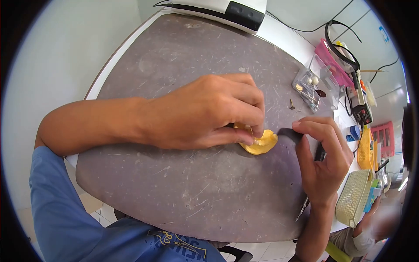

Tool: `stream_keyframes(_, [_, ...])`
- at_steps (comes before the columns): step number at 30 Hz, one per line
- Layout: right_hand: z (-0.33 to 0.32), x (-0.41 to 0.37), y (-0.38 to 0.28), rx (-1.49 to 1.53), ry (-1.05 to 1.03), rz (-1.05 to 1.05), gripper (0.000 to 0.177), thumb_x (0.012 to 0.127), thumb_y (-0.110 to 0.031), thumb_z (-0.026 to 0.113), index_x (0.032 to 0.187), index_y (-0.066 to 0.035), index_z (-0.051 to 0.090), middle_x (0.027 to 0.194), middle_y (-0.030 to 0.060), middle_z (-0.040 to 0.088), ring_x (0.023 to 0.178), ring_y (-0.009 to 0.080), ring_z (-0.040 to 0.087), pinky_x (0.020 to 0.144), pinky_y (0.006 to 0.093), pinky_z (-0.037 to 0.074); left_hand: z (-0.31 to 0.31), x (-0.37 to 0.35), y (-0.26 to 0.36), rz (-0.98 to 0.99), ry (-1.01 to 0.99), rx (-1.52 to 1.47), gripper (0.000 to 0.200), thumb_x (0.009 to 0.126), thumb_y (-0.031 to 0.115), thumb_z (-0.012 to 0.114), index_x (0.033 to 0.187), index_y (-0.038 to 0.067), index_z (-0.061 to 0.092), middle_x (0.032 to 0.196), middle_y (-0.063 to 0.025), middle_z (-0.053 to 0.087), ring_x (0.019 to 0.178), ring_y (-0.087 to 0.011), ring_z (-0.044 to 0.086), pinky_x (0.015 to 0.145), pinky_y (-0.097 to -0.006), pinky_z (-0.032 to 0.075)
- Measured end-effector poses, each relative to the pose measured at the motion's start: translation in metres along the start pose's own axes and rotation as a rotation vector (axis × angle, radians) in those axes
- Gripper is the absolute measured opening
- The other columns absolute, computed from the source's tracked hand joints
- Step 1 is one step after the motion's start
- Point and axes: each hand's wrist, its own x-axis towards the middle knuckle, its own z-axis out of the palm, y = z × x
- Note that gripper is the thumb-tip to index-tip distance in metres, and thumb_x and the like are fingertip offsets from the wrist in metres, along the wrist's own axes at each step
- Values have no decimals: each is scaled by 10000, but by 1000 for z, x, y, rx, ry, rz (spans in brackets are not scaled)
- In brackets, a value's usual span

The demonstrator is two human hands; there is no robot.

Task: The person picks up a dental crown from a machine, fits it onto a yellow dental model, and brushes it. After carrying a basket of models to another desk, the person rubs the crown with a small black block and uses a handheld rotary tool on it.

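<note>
My left hand (222, 107) reaches across the mat, its thumb and fingers closed in a pinch over a yellow dental cast (260, 147). The cast is a curved, plaster-like piece, partly hidden under the fingers. To its right, my right hand (325, 150) has thumb and forefinger closed around a small dark flat piece (289, 134), whose end points at the cast. A black tool handle (321, 153) shows within the curl of this hand. Below, a slim metal tip (301, 209) sticks out beside the wrist.
Right of the hands lie a clear box (316, 87) of small bits and a loose small bit (292, 104). A pink basket (334, 63), yellow basket (365, 150) and cream basket (354, 196) line the right edge. A white device (222, 13) stands at the back; another person (362, 231) sits lower right.
</note>
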Motion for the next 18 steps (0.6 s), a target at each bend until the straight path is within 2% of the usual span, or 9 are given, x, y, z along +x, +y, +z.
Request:
stream_keyframes(1, [5,1,0,7,51,-38,218,703,119,702,881,-5,696,838,119,696,714,225,700,619,288,532,0,0,-2,9,-7,-17,178,759,93,811,916,86,727,985,-32,646,979,-223,612,754,-333,542])
stream_keyframes(8, [5,-3,-2,-126,25,-232,205,635,84,750,814,6,690,862,127,710,676,216,705,533,276,534,-2,3,-11,91,-32,-38,187,755,102,810,913,75,715,967,-30,636,955,-222,623,751,-340,542])
stream_keyframes(12, [10,-3,-3,-140,9,-289,216,592,60,762,778,16,662,877,148,710,694,243,716,551,287,569,-1,4,-12,131,-15,-14,166,759,99,802,895,74,711,961,-32,634,940,-221,627,740,-335,542])
stream_keyframes(18, [9,-8,-6,-175,-13,-287,291,527,-18,761,811,-24,696,793,102,642,708,235,700,578,304,584,1,4,-12,124,-13,-38,145,768,99,794,885,75,713,943,-23,638,940,-214,634,739,-333,547])
